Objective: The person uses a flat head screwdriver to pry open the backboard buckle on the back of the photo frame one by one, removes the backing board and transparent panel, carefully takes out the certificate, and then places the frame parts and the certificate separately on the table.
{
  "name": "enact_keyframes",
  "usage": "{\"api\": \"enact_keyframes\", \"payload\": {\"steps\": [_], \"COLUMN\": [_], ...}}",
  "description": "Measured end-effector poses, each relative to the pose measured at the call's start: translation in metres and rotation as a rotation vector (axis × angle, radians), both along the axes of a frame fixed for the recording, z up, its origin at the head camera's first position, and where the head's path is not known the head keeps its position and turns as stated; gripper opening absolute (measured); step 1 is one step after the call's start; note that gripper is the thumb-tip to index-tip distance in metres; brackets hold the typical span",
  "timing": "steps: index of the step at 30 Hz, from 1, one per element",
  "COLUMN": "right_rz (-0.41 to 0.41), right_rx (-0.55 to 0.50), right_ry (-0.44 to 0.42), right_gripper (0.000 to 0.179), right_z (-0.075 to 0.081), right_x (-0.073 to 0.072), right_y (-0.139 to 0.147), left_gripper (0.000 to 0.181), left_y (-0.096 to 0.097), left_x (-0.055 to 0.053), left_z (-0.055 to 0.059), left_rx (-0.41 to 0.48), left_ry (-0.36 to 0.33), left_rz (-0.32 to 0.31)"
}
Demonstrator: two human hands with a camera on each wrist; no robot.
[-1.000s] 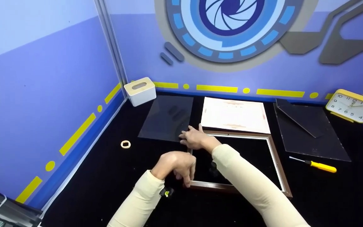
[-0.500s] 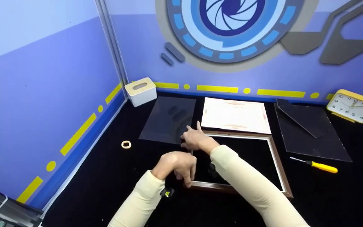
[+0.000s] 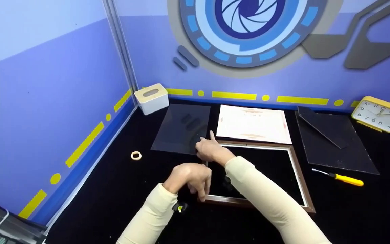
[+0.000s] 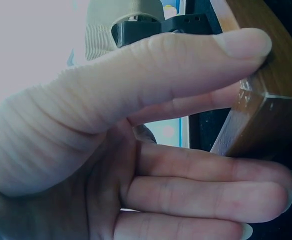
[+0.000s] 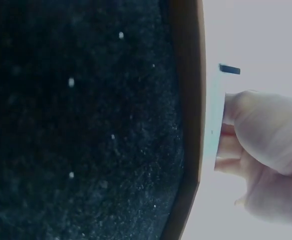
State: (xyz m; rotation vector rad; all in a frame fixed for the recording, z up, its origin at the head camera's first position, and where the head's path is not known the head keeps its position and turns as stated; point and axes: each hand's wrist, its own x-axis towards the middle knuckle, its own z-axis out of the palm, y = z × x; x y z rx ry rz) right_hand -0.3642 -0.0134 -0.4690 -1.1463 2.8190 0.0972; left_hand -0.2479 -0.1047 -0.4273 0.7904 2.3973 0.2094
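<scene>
A brown picture frame [image 3: 229, 200] with a pale inner edge lies on the black cloth, its opening showing dark cloth. My left hand [image 3: 193, 176] pinches its near left corner; in the left wrist view the thumb [image 4: 243, 44] presses one side of the wooden corner [image 4: 265, 95]. My right hand [image 3: 210, 149] grips the frame's left rail near the far left corner, index finger raised. The right wrist view has the thumb [image 5: 255, 112] and fingers at the pale inner edge, beside a small dark tab [image 5: 229, 69]. A clear pane [image 3: 181, 130] lies partly behind the right hand.
Behind the frame lies a white printed certificate [image 3: 254, 123]. To the right are a black backing board [image 3: 340, 157] with its stand flap and a yellow screwdriver [image 3: 347, 179]. A tissue box [image 3: 152, 100], a yellow clock [image 3: 379, 113] and a small pale ring [image 3: 132, 156] stand around.
My right hand's fingers have drawn in a little at the left rail. The clear pane has shifted slightly to the right. My left hand stays at the near corner.
</scene>
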Motion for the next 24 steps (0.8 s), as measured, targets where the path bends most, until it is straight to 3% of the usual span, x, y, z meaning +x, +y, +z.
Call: {"api": "enact_keyframes", "payload": {"steps": [9, 11, 15, 18, 24], "right_rz": [-0.011, -0.007, 0.034, 0.084, 0.156], "right_rx": [-0.017, -0.065, -0.225, -0.329, -0.433], "right_ry": [-0.002, -0.034, -0.102, -0.124, -0.143], "right_gripper": [0.018, 0.018, 0.040, 0.046, 0.049], "right_z": [0.001, 0.002, 0.004, 0.011, 0.028], "right_x": [0.002, 0.001, 0.001, 0.004, 0.018], "right_y": [0.005, 0.008, 0.021, 0.034, 0.091], "left_gripper": [0.008, 0.008, 0.008, 0.009, 0.022], "left_y": [0.004, 0.004, 0.003, -0.001, -0.014], "left_x": [-0.002, -0.002, -0.004, -0.004, -0.008], "left_z": [-0.001, -0.001, 0.000, 0.000, -0.003], "left_rx": [-0.005, -0.007, -0.011, -0.003, 0.052], "left_ry": [0.011, 0.012, 0.009, 0.006, 0.014], "left_rz": [-0.039, -0.044, -0.038, -0.019, 0.053]}}
